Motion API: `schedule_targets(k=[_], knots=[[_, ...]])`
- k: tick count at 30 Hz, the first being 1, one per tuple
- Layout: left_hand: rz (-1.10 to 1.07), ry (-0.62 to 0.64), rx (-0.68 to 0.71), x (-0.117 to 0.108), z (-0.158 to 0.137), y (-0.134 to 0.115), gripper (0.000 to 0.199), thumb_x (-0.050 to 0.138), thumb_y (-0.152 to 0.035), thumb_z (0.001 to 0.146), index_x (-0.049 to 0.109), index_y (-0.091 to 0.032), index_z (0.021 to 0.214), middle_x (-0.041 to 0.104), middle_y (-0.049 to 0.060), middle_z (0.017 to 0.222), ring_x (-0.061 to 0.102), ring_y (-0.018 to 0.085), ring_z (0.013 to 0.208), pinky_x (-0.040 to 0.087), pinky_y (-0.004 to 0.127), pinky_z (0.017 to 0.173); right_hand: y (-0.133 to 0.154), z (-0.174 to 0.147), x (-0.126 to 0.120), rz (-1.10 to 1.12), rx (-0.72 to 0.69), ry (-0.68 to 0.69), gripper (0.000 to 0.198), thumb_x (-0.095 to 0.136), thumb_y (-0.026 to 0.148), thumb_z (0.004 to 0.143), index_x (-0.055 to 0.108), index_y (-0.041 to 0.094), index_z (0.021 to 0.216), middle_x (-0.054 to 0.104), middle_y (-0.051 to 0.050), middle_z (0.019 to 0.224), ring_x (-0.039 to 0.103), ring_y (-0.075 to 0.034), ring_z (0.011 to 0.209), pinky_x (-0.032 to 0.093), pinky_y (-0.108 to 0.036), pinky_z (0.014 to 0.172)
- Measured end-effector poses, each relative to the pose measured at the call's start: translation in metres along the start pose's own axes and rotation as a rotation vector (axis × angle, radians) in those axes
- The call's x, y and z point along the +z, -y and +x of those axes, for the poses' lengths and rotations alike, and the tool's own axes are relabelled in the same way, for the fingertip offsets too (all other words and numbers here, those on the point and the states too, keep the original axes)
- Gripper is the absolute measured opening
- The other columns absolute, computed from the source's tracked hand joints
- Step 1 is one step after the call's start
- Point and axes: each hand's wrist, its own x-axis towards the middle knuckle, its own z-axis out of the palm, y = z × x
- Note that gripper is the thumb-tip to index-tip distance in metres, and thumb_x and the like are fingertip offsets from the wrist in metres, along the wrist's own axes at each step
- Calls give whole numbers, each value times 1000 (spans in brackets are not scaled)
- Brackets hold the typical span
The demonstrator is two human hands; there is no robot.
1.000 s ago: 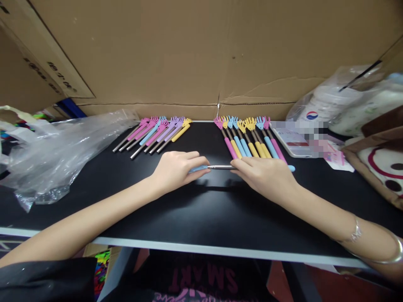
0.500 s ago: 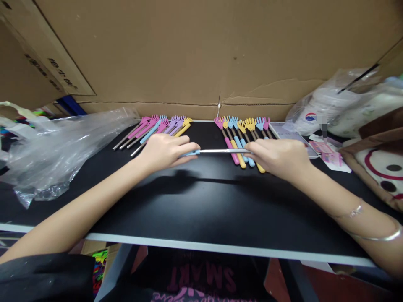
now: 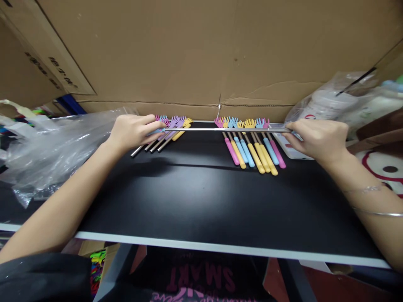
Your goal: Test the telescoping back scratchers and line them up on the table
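A telescopic back scratcher is stretched out level above the table, its thin metal rod spanning both hands. My left hand is closed on its light blue left end. At the other end my right hand is closed too; a bit of blue shows by the fingers. Which end carries the claw is hidden. Behind the rod on the right lies a row of back scratchers with pink, yellow and blue handles, claws toward the cardboard. Another group of back scratchers, partly behind my left hand, has purple, yellow, pink and blue claws.
The black table has a pale front edge. Clear plastic bags lie at the left. A cardboard wall rises behind. At the right are a phone-like flat item, a bagged white tub and a brown bag with a cartoon face.
My hands have moved apart and slightly away from me, my right hand far to the right. The metal rod between them is much longer now.
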Motion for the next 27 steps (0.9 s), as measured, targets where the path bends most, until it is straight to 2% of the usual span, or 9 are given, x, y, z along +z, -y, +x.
schedule_targets(k=[5, 14, 17, 21, 27], knots=[[66, -74, 5, 3, -1, 1, 38, 35, -47, 95, 67, -26, 92, 61, 1, 71, 52, 13, 66, 28, 29, 50, 8, -4, 9, -4, -31, -200, 41, 44, 50, 84, 67, 18, 76, 66, -4, 62, 56, -12, 57, 21, -24, 49], [21, -151, 102, 5, 0, -7, 27, 45, -40, 93, 66, -24, 88, 67, 2, 73, 57, 15, 69, 32, 27, 50, 10, -2, 5, 28, 13, -127, 39, 42, 46, 83, 66, 17, 72, 65, -5, 58, 54, -12, 55, 21, -24, 48], [23, -193, 166, 0, 5, -25, 26, 45, -37, 93, 65, -21, 83, 66, 1, 70, 58, 14, 67, 33, 26, 50, 22, -3, 3, 85, -28, -159, 38, 41, 46, 83, 64, 18, 69, 64, -4, 57, 54, -12, 54, 21, -24, 48], [-69, -205, 253, -9, 14, -63, 24, 47, -36, 93, 64, -22, 83, 65, -2, 67, 58, 11, 65, 33, 25, 51, 59, -8, -2, 154, -171, -153, 36, 40, 42, 86, 61, 19, 68, 63, 0, 56, 51, -10, 49, 19, -23, 47], [-172, -207, 254, -23, 23, -107, 27, 44, -33, 94, 62, -20, 80, 61, -3, 61, 56, 10, 60, 30, 25, 49, 108, -18, -27, 167, -269, -132, 35, 39, 39, 92, 59, 20, 72, 63, 1, 57, 52, -9, 47, 14, -24, 45]])
